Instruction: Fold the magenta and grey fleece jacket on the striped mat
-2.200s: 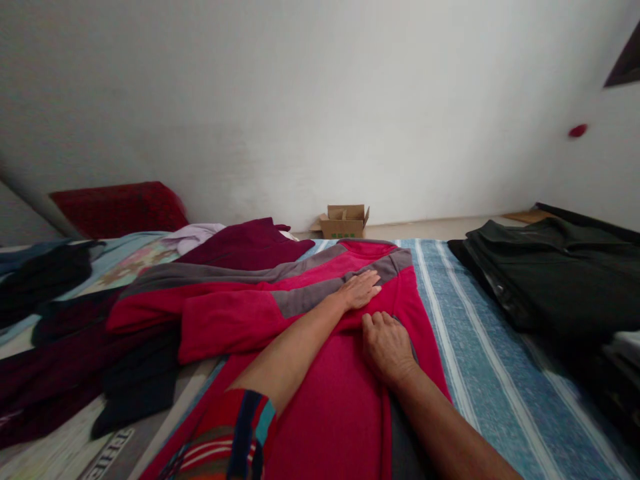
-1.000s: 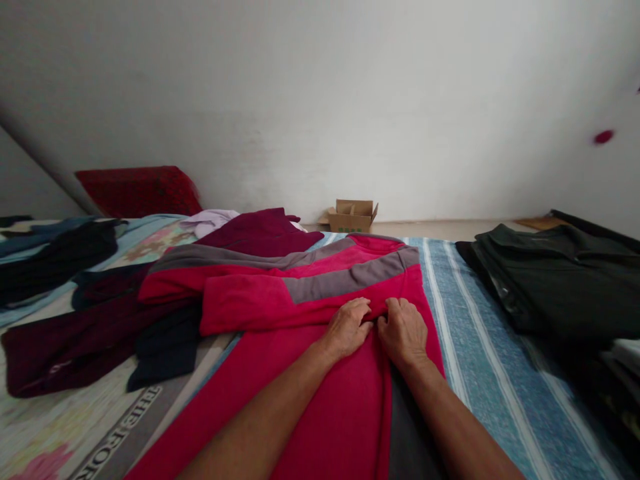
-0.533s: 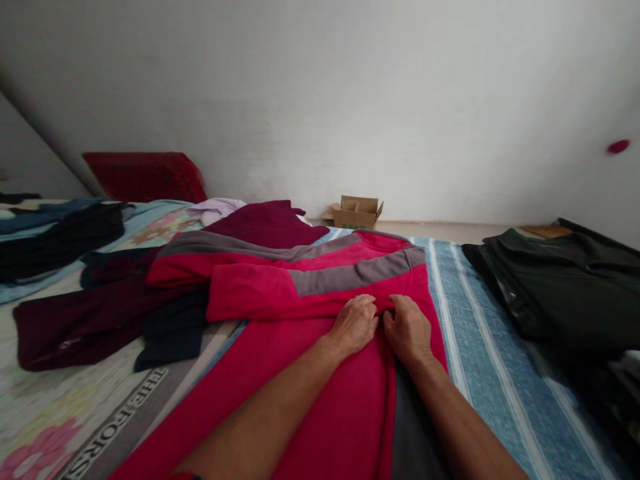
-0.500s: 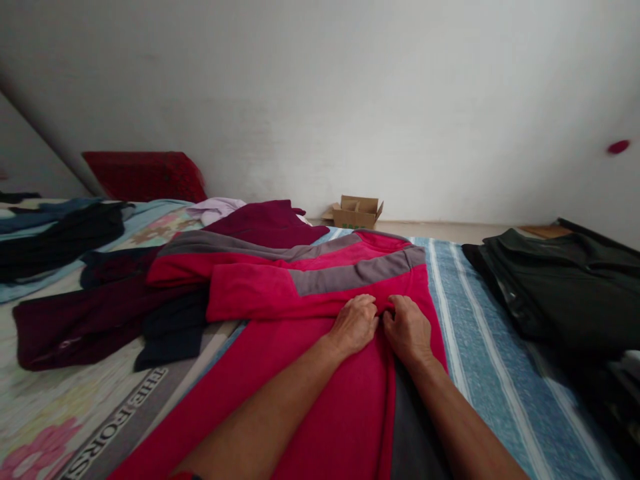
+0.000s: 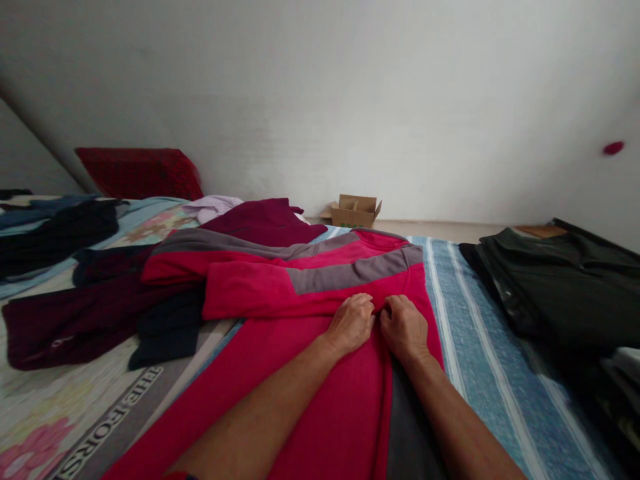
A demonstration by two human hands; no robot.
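A pinkish-red jacket [image 5: 320, 393] with grey bands lies spread on the bed, its sleeves laid out toward the left. Near its middle edge, my left hand [image 5: 353, 321] rests with curled fingers gripping the red cloth. Right beside it, my right hand [image 5: 405, 325] is closed on the same cloth, close to the dark grey panel. The fingertips of both hands are partly hidden in the fabric.
Maroon trousers [image 5: 70, 330] and other dark clothes lie on the left. A stack of folded black clothes [image 5: 565, 287] sits on the right, on the blue striped sheet [image 5: 480, 333]. Against the wall stand a small cardboard box [image 5: 353, 212] and a red case [image 5: 140, 172].
Both hands keep nearly the same hold on the jacket. The view has shifted slightly, so everything appears a little further left.
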